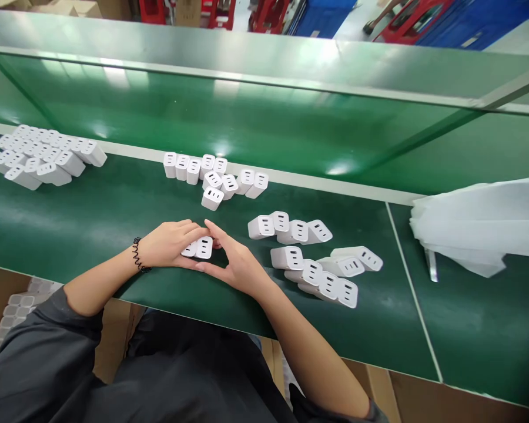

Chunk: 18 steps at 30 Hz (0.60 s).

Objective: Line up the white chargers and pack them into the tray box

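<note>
Two white USB chargers (204,248) stand side by side on the green work surface, port faces up, framed by both my hands. My left hand (170,244) wraps round their left and far sides, covering part of the left charger. From the right, my right hand (235,258) closes round the same pair, its thumb meeting my left thumb on the near side. The fingertips at the far side are partly hidden. Just beyond my hands stands a loose group of chargers (212,198). Several more chargers (291,258) lean or lie to the right of my right hand.
A dense cluster of chargers (48,153) stands at the far left. White sheeting (476,220) lies at the right, over a small metal piece (431,264). A green panel (247,117) with a metal rail runs along the back. Trays of white pieces (15,311) sit below the front edge.
</note>
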{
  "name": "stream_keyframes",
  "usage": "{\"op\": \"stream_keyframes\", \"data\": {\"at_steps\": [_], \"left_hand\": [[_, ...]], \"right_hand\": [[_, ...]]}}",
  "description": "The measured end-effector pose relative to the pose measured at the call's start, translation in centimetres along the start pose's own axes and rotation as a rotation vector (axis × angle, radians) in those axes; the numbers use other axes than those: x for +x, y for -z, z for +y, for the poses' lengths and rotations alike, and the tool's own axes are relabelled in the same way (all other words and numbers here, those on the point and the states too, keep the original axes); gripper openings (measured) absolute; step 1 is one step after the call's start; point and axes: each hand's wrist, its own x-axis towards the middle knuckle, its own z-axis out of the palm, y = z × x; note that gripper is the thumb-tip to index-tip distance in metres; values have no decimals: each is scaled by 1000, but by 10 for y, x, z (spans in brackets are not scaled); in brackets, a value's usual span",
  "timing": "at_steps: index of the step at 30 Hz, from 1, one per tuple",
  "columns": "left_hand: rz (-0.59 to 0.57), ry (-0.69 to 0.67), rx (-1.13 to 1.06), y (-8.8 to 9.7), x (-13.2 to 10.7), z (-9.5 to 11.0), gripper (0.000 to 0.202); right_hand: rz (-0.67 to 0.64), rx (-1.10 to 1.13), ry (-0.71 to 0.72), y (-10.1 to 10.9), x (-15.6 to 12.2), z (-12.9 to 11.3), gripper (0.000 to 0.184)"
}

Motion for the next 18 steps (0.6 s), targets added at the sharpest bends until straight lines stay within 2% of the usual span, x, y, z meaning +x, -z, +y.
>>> {"op": "stream_keyframes", "data": {"at_steps": [2,4,6,9,11,14,18], "left_hand": [[-28,17,-10,5,-1,-2,52],[-83,77,-16,13,-3,-6,49],[-133,202,0,24,-7,-14,50],[-149,441,78,44,-14,-31,51],[-149,577,117,57,-21,-43,49],[-178,751,91,74,-32,-55,46],[-225,869,-6,88,-45,-63,48]], "right_hand": [[2,83,-21,0,2,4,70],[62,119,-38,0,5,11,60],[174,94,-67,0,8,19,52],[314,28,-105,-1,11,28,50],[321,5,-133,-2,14,30,53],[253,-61,-185,-2,23,25,59],[260,-291,-150,4,44,17,53]]}}
